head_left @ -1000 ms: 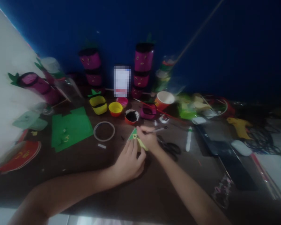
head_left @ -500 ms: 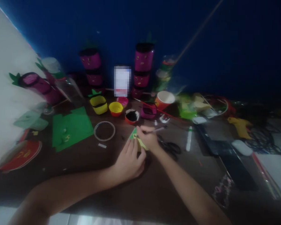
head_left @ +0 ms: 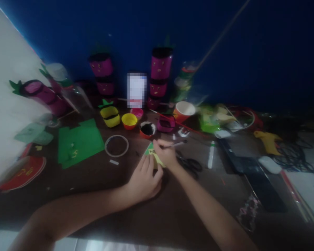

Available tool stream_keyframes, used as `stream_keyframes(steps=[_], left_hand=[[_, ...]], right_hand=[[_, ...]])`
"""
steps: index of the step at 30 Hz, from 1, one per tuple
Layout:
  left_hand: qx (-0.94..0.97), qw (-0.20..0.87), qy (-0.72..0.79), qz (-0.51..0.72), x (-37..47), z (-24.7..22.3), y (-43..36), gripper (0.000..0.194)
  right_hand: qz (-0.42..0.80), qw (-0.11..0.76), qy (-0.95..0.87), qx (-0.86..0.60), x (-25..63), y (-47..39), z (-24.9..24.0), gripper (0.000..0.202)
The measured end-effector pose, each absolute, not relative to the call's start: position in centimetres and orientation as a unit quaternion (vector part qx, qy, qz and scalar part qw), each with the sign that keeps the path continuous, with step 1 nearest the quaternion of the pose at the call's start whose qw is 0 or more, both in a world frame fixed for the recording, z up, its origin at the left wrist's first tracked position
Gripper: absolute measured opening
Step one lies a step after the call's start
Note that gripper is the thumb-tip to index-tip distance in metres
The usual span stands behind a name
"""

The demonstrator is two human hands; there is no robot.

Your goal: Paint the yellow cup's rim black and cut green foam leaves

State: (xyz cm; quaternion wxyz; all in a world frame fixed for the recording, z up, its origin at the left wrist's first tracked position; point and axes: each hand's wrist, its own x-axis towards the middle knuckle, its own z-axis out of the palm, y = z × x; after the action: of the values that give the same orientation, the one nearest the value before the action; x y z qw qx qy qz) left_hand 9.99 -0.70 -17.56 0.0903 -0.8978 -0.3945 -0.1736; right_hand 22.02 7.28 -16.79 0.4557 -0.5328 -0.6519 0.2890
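We're leaning over the desk [head_left: 99,209], and the small yellow-and-green paper [head_left: 159,160] is sitting mid-desk, right under our hands! Our left hand [head_left: 143,177] is coming in from seven o'clock, its fingers lying close together over the paper; whether the thumb is pinching it too, we cannot tell. Our right hand [head_left: 166,153] is pinching a pen [head_left: 174,144], its dark end pointing between two and three o'clock, the other end hiding behind our fingers. Around the paper, we're seeing scissors [head_left: 193,165] lying near four o'clock, a cup of black paint [head_left: 147,130] standing just short of twelve, a yellow cup [head_left: 129,121] waiting at eleven, and green sheets [head_left: 81,143] spreading out beyond a ring [head_left: 106,148] at nine.
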Motion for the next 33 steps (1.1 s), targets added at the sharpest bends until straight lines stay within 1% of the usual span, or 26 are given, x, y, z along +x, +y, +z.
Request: stream_keyframes(steps=[8,25,33], left_hand=[[-0.900,0.085,-0.394,-0.166,10.03,-17.53,-0.70,0.042],[-0.898,0.089,-0.396,-0.167,9.99,-17.43,-0.69,0.040],[-0.900,0.094,-0.392,-0.164,10.02,-17.44,-0.70,0.041]], right_hand=[[0.282,0.456,-0.650,-0.539,21.91,7.25,-16.71,0.039],[0.297,0.454,-0.653,-0.529,22.08,7.26,-16.85,0.040],[0.282,0.442,-0.658,-0.540,22.30,7.34,-17.08,0.041]])
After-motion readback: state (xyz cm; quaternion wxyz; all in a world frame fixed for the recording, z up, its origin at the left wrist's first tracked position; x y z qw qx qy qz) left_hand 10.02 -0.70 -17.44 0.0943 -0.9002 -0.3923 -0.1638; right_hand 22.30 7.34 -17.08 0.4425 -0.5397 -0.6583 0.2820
